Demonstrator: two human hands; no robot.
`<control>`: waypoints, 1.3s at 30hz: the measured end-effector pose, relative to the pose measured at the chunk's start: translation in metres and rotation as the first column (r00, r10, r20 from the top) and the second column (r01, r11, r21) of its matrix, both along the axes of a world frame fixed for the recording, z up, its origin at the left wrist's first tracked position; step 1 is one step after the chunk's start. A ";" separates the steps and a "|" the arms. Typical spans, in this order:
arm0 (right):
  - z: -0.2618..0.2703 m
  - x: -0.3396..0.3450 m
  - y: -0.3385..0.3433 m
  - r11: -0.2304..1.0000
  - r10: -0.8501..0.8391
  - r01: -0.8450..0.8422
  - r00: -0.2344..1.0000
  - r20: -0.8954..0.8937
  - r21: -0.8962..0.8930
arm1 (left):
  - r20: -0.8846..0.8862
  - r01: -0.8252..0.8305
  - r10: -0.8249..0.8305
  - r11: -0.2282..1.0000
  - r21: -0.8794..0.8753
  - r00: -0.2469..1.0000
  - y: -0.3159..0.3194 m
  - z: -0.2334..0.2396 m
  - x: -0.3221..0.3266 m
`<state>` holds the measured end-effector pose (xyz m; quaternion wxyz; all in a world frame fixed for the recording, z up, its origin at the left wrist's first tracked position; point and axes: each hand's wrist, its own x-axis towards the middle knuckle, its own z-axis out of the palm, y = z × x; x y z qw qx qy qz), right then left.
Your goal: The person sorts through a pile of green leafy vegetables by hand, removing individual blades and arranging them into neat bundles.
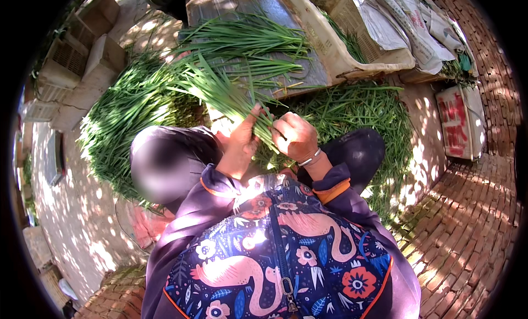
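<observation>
My left hand [244,133] grips a bunch of garlic chives [222,92] around its lower stems. The green leaves fan out to the upper left, and the pale cut ends point down to the right. Against those stem ends, my right hand [295,135] has its fingers curled and pinched at the bunch's edge; what exactly lies between the fingertips is partly hidden. A silver bangle [310,157] circles my right wrist. Beyond my hands, more garlic chives [251,36] lie in piles on a low grey board [319,67].
A large heap of chives [123,100] sits left of my knee. Loose leaves [363,113] cover the ground on the right. A plastic crate [342,51] stands beside the board, near paper sacks [416,34]. Other crates [68,57] line the left. A red-marked crate [460,123] stands right.
</observation>
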<state>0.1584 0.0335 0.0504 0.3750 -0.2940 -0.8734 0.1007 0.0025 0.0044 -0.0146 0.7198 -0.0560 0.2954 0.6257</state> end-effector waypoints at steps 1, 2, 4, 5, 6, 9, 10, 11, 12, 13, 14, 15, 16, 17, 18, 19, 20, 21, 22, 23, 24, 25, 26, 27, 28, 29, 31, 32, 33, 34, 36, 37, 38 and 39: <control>-0.001 0.000 -0.001 1.000 -0.001 0.002 1.000 -0.002 0.004 | -0.049 -0.023 0.022 1.000 -0.020 0.999 0.000 0.000 0.000; -0.002 0.001 -0.001 1.000 0.013 -0.013 1.000 0.011 0.012 | -0.099 -0.047 0.043 0.998 -0.039 0.994 0.001 0.000 -0.001; 0.001 0.001 -0.005 0.999 0.031 -0.031 1.000 -0.005 -0.007 | -0.172 -0.101 0.090 0.993 -0.055 0.981 0.005 -0.002 -0.006; 0.002 0.000 -0.007 0.999 0.040 -0.040 0.999 -0.014 -0.016 | -0.152 -0.118 0.103 0.988 -0.096 0.983 0.004 -0.002 -0.008; 0.003 0.001 -0.010 0.997 0.041 -0.043 0.999 -0.032 -0.057 | -0.127 -0.134 0.117 0.982 -0.136 0.985 0.004 0.003 -0.010; 0.005 0.006 -0.018 0.980 0.042 -0.069 0.988 -0.146 -0.184 | -0.121 -0.187 0.173 0.976 -0.115 0.977 0.005 0.008 -0.010; 0.007 0.012 -0.019 0.969 0.038 -0.090 0.975 -0.221 -0.228 | -0.087 -0.187 0.181 0.981 -0.059 0.980 0.004 0.004 -0.012; 0.008 0.019 -0.022 0.956 0.030 -0.113 0.955 -0.294 -0.271 | -0.051 -0.188 0.188 0.982 -0.002 0.981 0.002 0.000 -0.014; 0.009 0.029 -0.028 0.904 -0.083 -0.040 0.960 -0.268 -0.425 | 0.033 -0.156 0.155 0.985 0.066 0.987 0.003 -0.009 -0.019; 0.008 0.039 -0.028 0.875 -0.177 0.077 0.970 -0.168 -0.477 | 0.014 -0.170 0.170 0.984 0.059 0.985 0.004 -0.011 -0.019; -0.005 0.051 -0.024 0.805 -0.213 0.183 0.977 0.013 -0.564 | -0.005 -0.185 0.186 0.981 0.052 0.983 0.004 -0.013 -0.019; -0.022 0.063 -0.021 0.722 -0.232 0.305 0.952 0.199 -0.621 | -0.021 -0.194 0.195 0.980 0.046 0.981 0.004 -0.014 -0.018; -0.032 0.067 -0.020 0.717 -0.215 0.319 0.947 0.238 -0.621 | -0.031 -0.194 0.197 0.976 0.095 0.980 0.003 -0.010 -0.015; -0.041 0.070 -0.019 0.711 -0.198 0.331 0.941 0.276 -0.620 | -0.044 -0.188 0.192 0.979 0.073 0.980 0.002 -0.006 -0.013; -0.044 0.070 -0.015 0.709 -0.178 0.342 0.933 0.312 -0.617 | -0.057 -0.185 0.188 0.981 0.054 0.980 0.002 -0.003 -0.012; -0.038 0.062 -0.013 0.607 -0.171 0.218 0.975 0.142 -0.764 | -0.071 -0.176 0.178 0.984 0.034 0.982 0.002 0.000 -0.009; -0.031 0.048 -0.010 0.492 -0.189 0.067 0.981 -0.032 -0.868 | -0.122 -0.173 0.177 0.984 0.036 0.977 0.003 0.002 -0.005; -0.028 0.031 -0.009 0.372 -0.232 -0.111 0.950 -0.208 -0.921 | -0.123 -0.154 0.155 0.988 0.011 0.980 0.001 0.000 -0.004; -0.033 0.011 -0.004 0.332 -0.247 -0.214 0.920 -0.303 -0.919 | -0.123 -0.129 0.127 0.992 -0.002 0.984 0.004 -0.003 -0.004; -0.041 -0.005 0.000 0.292 -0.260 -0.315 0.882 -0.392 -0.903 | -0.122 -0.106 0.104 0.994 -0.017 0.987 0.005 -0.007 -0.003; -0.045 -0.009 0.003 0.292 -0.237 -0.288 0.902 -0.361 -0.912 | -0.068 -0.107 0.105 0.994 -0.013 0.992 0.004 -0.008 -0.003; -0.039 -0.012 0.002 0.307 -0.223 -0.250 0.919 -0.325 -0.918 | -0.009 -0.100 0.100 0.995 0.019 0.995 0.002 -0.006 -0.006; -0.039 -0.013 0.002 0.260 -0.266 -0.282 0.898 -0.349 -0.923 | 0.035 -0.143 0.140 0.985 0.100 0.990 0.001 -0.004 -0.007; -0.040 -0.012 0.001 0.208 -0.311 -0.310 0.878 -0.364 -0.928 | 0.088 -0.189 0.176 0.967 0.172 0.980 -0.001 -0.001 -0.005; -0.042 -0.010 -0.001 0.151 -0.362 -0.333 0.857 -0.366 -0.931 | 0.040 -0.217 0.213 0.958 0.188 0.976 0.001 0.003 -0.003; -0.043 -0.006 0.000 0.118 -0.383 -0.355 0.845 -0.372 -0.927 | 0.048 -0.182 0.175 0.946 0.270 0.983 0.001 0.003 -0.003; -0.046 0.001 0.000 0.175 -0.409 -0.406 0.798 -0.442 -0.897 | 0.052 -0.203 0.197 0.920 0.335 0.979 0.001 0.018 0.003; -0.046 0.006 0.003 0.181 -0.377 -0.387 0.822 -0.428 -0.904 | 0.045 -0.213 0.210 0.913 0.349 0.977 0.002 0.022 0.001; -0.042 0.012 0.006 0.189 -0.346 -0.368 0.843 -0.413 -0.910 | 0.038 -0.219 0.221 0.905 0.365 0.975 0.004 0.025 -0.001; -0.039 0.020 0.010 0.198 -0.316 -0.349 0.862 -0.397 -0.916 | 0.031 -0.224 0.230 0.898 0.380 0.973 0.005 0.031 -0.003; -0.039 0.038 0.030 0.413 0.046 0.171 0.977 0.208 -0.894 | 0.046 -0.257 0.261 0.878 0.403 0.964 0.006 0.036 -0.015; -0.022 0.045 0.039 0.637 0.176 0.405 0.752 0.635 -0.656 | 0.080 -0.269 0.260 0.861 0.432 0.962 0.008 0.036 -0.020; -0.022 0.053 0.053 0.713 0.264 0.429 0.568 0.779 -0.555 | 0.075 -0.294 0.288 0.880 0.373 0.955 0.008 0.037 -0.020; -0.018 0.054 0.069 0.735 0.259 0.470 0.471 0.843 -0.488 | 0.088 -0.298 0.285 0.888 0.352 0.954 0.008 0.033 -0.021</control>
